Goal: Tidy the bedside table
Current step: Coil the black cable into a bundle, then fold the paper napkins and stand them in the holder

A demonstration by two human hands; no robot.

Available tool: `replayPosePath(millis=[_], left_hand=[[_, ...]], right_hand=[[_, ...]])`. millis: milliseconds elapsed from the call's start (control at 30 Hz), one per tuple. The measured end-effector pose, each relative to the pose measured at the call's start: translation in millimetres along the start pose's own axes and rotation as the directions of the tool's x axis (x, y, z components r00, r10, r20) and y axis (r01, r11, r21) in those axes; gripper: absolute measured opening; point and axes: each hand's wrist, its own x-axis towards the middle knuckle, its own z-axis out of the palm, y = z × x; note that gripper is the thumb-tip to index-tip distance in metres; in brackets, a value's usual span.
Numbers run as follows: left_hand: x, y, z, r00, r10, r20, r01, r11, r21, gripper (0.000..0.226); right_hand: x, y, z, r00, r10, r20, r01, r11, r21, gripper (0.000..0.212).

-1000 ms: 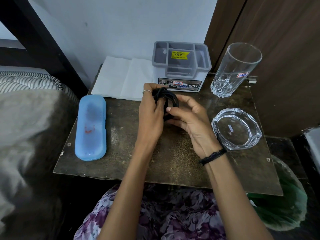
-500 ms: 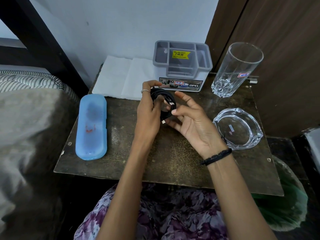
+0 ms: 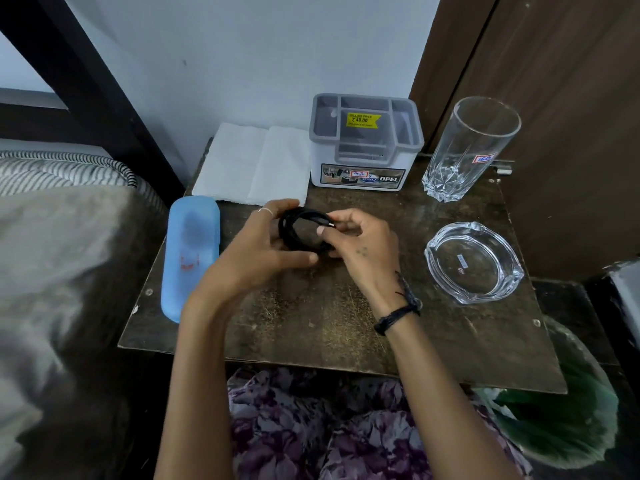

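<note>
A coiled black cable (image 3: 300,230) is held over the middle of the dark bedside table (image 3: 329,317). My left hand (image 3: 263,251) grips the coil from the left. My right hand (image 3: 363,247) pinches the cable's plug end at the top of the coil, with its back turned up. On the table stand a grey compartment organiser (image 3: 365,143) at the back, a tall clear glass (image 3: 467,150) at the back right, a glass ashtray (image 3: 474,261) on the right, a blue case (image 3: 190,254) on the left and a white tissue (image 3: 252,164) at the back left.
A bed with grey bedding (image 3: 59,271) lies to the left of the table. A wooden door (image 3: 554,98) rises behind the glass. A bin lined with a green bag (image 3: 561,410) sits below the table's right front corner.
Both hands have shifted slightly left with the coil. My right hand has turned palm down and now pinches the plug end against the top of the coil.
</note>
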Motion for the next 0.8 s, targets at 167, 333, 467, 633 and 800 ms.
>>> replayPosePath(millis=[167,333,467,633,800], left_hand=[[0,-11,-8,0.976,0.127,-0.176,-0.006,0.827,0.562,0.076],[0,-14,-14,0.972,0.091,-0.218,0.115,0.623,0.774,0.068],[-5,-11,-19,0.959,0.063,-0.277,0.207,0.512,0.833,0.065],[-10,-1,-19,0.908,0.16,-0.387,0.218,0.608,0.763,0.046],[13,17,-25,0.814,0.255,-0.523,0.177,0.748,0.64,0.036]], right_hand=[[-4,0,21,0.999,0.012,0.042,-0.009,0.998,-0.061,0.019],[-8,-6,30,0.998,-0.019,0.06,0.03,0.983,-0.183,0.011],[-9,-10,36,0.988,-0.02,0.154,0.048,0.982,-0.181,0.014],[-8,-11,36,0.999,-0.028,0.031,0.031,0.994,-0.1,0.03],[19,-22,34,0.99,-0.02,-0.138,-0.013,0.972,-0.234,0.032]])
